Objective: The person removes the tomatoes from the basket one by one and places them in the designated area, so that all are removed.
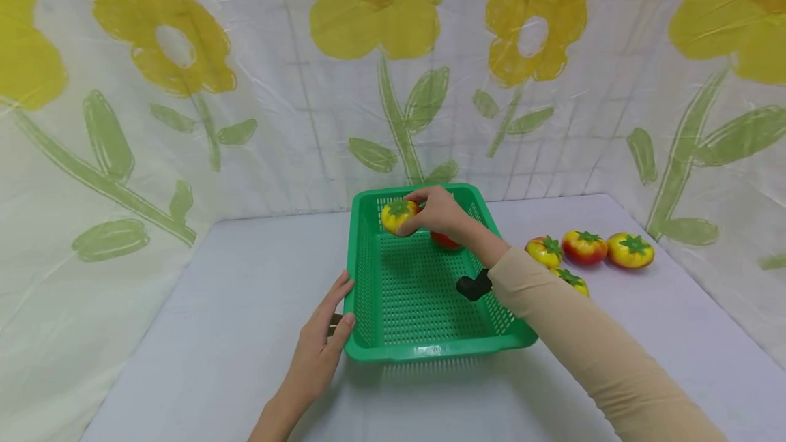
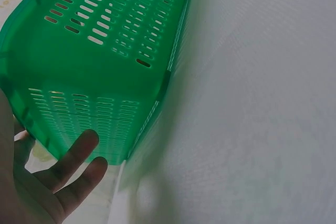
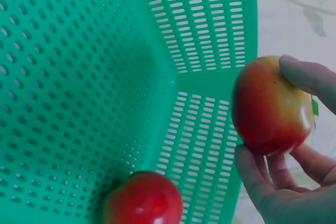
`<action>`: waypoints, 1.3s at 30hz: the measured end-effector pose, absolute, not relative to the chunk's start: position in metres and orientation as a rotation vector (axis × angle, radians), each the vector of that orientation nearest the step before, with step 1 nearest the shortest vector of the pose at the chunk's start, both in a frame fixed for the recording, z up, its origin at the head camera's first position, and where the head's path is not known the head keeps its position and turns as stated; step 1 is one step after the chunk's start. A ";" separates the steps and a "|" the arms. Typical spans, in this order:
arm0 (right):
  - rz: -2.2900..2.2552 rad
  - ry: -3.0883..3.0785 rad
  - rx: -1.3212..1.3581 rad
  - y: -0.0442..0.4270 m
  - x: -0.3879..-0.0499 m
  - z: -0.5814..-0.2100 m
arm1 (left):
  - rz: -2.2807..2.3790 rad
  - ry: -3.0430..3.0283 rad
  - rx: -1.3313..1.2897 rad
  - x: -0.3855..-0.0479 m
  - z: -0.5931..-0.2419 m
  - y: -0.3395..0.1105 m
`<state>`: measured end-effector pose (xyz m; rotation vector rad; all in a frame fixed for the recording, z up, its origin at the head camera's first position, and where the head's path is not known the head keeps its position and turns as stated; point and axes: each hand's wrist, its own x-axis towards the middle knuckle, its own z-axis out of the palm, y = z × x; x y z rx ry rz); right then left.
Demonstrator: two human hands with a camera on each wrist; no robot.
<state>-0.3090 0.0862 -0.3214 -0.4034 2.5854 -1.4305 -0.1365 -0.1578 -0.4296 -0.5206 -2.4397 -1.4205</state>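
Curling round a yellow-and-red fruit (image 1: 396, 219), the right hand (image 1: 439, 211) was held over the far left part of a green basket (image 1: 424, 348), with the fruit pinched between thumb and fingertips and its green leafy top turned upward. Below the right hand, toward its wrist, a red fruit (image 1: 445, 243) was lying inside the basket, close to a slotted wall and partly covered by the hand in the head view. Nearer to the body and to the left of that hand, the basket's left rim was touched by the left hand (image 1: 319, 346), whose fingers were extended and spread apart along the outside. The right forearm was covered by a beige sleeve (image 1: 571, 319), and beyond it, to the right, four more fruits (image 1: 585, 248) in yellow and red with green tops were grouped on the white table (image 1: 264, 271), the nearest one partly hidden by the sleeve. Farther out, ahead of both hands, the table was bordered by a pale curtain (image 1: 264, 39) printed with yellow flowers (image 1: 377, 12) and green leaves (image 1: 427, 101).
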 end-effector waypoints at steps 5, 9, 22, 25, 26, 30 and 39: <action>-1.455 2.591 -0.356 0.091 -0.307 -0.318 | -1.404 -2.438 -0.517 -0.137 -0.429 -0.157; -1.527 2.570 -0.297 0.096 -0.304 -0.313 | -1.396 -2.439 -0.518 -0.137 -0.429 -0.157; -1.724 2.476 -0.135 0.104 -0.290 -0.299 | -1.412 -2.410 -0.549 -0.136 -0.428 -0.158; -1.735 2.485 -0.144 0.106 -0.287 -0.299 | -1.421 -2.400 -0.557 -0.136 -0.428 -0.158; -1.744 2.480 -0.153 0.106 -0.285 -0.298 | -1.421 -2.400 -0.557 -0.136 -0.427 -0.158; -1.782 2.441 -0.186 0.110 -0.279 -0.297 | -1.419 -2.402 -0.554 -0.136 -0.426 -0.158; -1.743 2.420 -0.258 0.123 -0.260 -0.297 | -1.432 -2.404 -0.555 -0.135 -0.426 -0.157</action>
